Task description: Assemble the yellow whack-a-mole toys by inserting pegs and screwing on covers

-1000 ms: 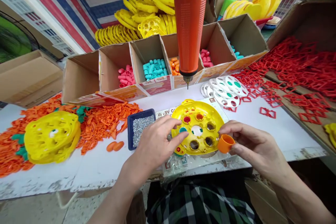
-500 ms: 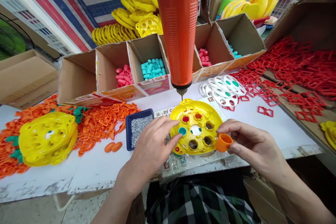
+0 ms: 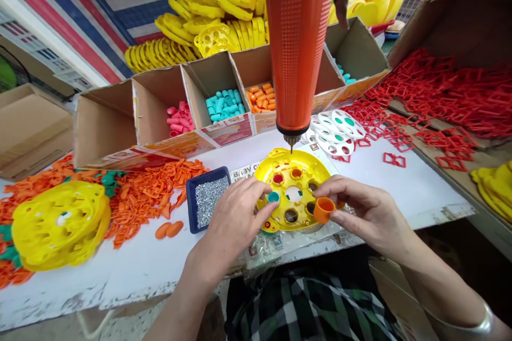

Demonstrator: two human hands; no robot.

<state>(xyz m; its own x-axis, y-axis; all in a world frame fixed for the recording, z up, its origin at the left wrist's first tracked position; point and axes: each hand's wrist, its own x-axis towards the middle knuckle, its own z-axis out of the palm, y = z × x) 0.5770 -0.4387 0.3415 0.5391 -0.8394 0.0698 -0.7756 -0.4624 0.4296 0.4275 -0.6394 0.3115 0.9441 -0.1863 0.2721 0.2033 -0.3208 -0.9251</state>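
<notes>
- Head view, hands: the right hand [image 3: 368, 213], in the lower right of centre, pinches a small orange cap [image 3: 323, 209] between thumb and fingertips, open end facing the camera, just over the lower right edge of the yellow toy disc [image 3: 314, 170]. The left hand [image 3: 236, 218] has its fingers curled onto the disc's left rim and grips it there.
- Head view, handling: the cap looks like light, stiff moulded plastic, smooth and easy to fumble. A pinch on its side wall, as it is held now, seems the sure hold. The disc looks rigid and light, so it is best held at the rim.
- Head view, disc: it lies flat on the tabletop [image 3: 400, 186] in the centre of the frame, under the tip of an orange electric screwdriver [image 3: 298, 48] that hangs down. Three of its round holes hold a red, an orange and a teal cap [image 3: 273, 197]; the other holes show dark.
- Head view, containers: a blue tray [image 3: 191, 208] left of the disc holds small silver screws. Behind it, a cardboard divider box [image 3: 104, 122] has compartments with pink pieces [image 3: 179, 117], teal pieces [image 3: 224, 104] and orange pieces [image 3: 262, 97].
- Head view, around: loose orange parts [image 3: 152, 192] and a yellow shell [image 3: 60, 221] lie at the left, white discs [image 3: 334, 136] and red frames [image 3: 432, 96] at the right.
</notes>
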